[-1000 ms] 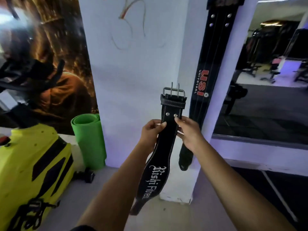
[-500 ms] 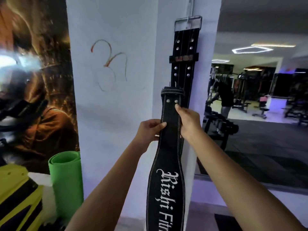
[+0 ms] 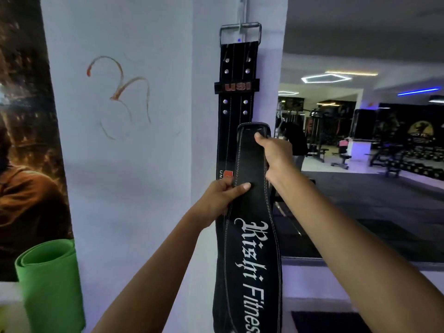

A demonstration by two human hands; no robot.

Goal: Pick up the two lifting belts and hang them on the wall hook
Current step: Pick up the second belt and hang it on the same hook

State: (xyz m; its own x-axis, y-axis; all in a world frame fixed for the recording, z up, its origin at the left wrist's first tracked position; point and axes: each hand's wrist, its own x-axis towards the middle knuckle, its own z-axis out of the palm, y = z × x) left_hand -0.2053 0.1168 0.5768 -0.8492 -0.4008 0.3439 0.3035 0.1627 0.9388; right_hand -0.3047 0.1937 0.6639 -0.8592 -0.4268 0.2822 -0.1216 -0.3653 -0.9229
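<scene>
A black belt marked USI (image 3: 236, 97) hangs flat against the white pillar, its metal buckle (image 3: 240, 32) caught on the wall hook (image 3: 242, 18). In front of it I hold a second black belt lettered in white (image 3: 249, 236), upright, its top end below the USI label. My left hand (image 3: 222, 199) pinches its left edge with the thumb across the front. My right hand (image 3: 276, 156) grips its right edge higher up, near the top end. The held belt's buckle is hidden behind its top.
A rolled green mat (image 3: 48, 280) stands at the lower left against a dark poster (image 3: 26, 140). The white pillar (image 3: 134, 164) fills the middle. To the right a mirror or opening shows gym machines and benches (image 3: 341, 155).
The view tilted upward, so the hook and hanging buckle now show fully. Both hands raised the lettered belt along the hanging belt; my right hand slid nearer its top end.
</scene>
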